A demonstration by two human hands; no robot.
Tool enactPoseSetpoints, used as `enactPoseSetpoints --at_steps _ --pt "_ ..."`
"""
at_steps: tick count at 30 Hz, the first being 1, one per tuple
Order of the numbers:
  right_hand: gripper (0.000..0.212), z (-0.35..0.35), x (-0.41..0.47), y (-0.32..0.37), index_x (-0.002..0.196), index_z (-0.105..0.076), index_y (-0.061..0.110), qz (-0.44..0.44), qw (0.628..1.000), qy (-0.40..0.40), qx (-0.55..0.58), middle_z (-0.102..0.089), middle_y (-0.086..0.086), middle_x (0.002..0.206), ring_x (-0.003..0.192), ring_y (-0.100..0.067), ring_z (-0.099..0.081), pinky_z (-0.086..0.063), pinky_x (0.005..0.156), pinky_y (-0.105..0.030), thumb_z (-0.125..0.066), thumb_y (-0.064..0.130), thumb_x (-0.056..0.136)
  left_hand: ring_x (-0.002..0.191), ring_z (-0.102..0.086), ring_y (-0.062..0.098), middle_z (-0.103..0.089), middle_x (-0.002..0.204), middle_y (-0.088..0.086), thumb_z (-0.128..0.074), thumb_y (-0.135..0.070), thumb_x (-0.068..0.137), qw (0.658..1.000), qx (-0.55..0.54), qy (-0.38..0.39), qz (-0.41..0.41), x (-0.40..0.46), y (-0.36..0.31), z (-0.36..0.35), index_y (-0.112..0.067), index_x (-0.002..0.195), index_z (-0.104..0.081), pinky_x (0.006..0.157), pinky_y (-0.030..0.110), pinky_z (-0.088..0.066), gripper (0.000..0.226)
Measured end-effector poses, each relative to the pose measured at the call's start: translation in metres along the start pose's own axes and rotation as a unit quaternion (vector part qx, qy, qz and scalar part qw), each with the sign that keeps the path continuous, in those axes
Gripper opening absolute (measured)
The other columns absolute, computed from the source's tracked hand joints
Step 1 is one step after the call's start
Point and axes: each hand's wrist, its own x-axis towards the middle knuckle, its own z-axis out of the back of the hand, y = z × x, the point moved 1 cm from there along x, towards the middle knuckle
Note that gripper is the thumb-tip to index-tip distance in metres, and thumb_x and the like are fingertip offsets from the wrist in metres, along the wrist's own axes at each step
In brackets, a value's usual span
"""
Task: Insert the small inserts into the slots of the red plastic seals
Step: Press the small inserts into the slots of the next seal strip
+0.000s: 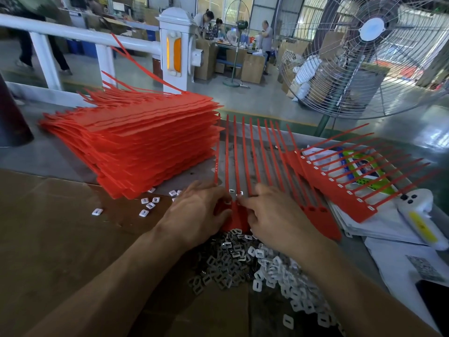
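A strip of joined red plastic seals (pixel 313 212) lies in front of me with its thin tails fanning away. My left hand (pixel 194 210) rests on the strip's left end, fingers curled at the slots. Beside it, my right hand (pixel 272 215) has its fingertips pinching at a slot near a small white insert (pixel 232 191). Whether either hand holds an insert is hidden. A heap of small grey and white inserts (pixel 255 266) lies just below my hands. A second strip with filled slots (pixel 340 188) lies to the right.
A tall stack of red seal strips (pixel 136 142) stands at the left. Loose inserts (pixel 148 205) lie on the brown cardboard (pixel 60 227). Papers and a white device (pixel 420 220) lie at the right. A large floor fan (pixel 364 57) stands beyond the table, with several people working behind it.
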Motion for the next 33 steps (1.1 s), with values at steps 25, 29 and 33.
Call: enactPoseSetpoints --at_steps 25,29,33 --pt "0.009 0.012 -0.032 -0.028 0.101 -0.078 0.032 0.011 0.973 0.019 0.228 -0.065 0.020 0.098 0.095 0.002 -0.062 -0.052 0.087 -0.027 -0.073 0.029 0.094 0.123 -0.042 0.011 -0.055 0.126 -0.014 -0.058 -0.043 0.097 0.999 0.033 0.016 -0.003 0.001 -0.006 -0.001 -0.037 0.131 -0.058 0.105 0.034 -0.038 0.034" --pt "0.008 0.008 -0.031 -0.028 0.100 -0.077 0.033 0.006 0.978 0.025 0.207 -0.064 0.019 0.097 0.095 0.001 -0.060 -0.051 0.088 -0.034 -0.074 0.033 0.093 0.122 -0.043 0.012 -0.057 0.125 -0.015 -0.059 -0.042 0.097 0.999 0.031 0.013 -0.001 0.000 -0.006 -0.002 -0.037 0.130 -0.059 0.105 0.034 -0.038 0.033" --pt "0.004 0.004 -0.030 -0.027 0.096 -0.075 0.034 -0.006 0.982 0.007 0.189 -0.062 0.021 0.093 0.090 0.003 -0.058 -0.051 0.084 -0.030 -0.075 0.035 0.092 0.122 -0.043 0.012 -0.057 0.125 -0.015 -0.059 -0.043 0.096 0.999 0.032 0.013 0.000 0.000 -0.006 -0.002 -0.037 0.129 -0.060 0.106 0.036 -0.039 0.033"
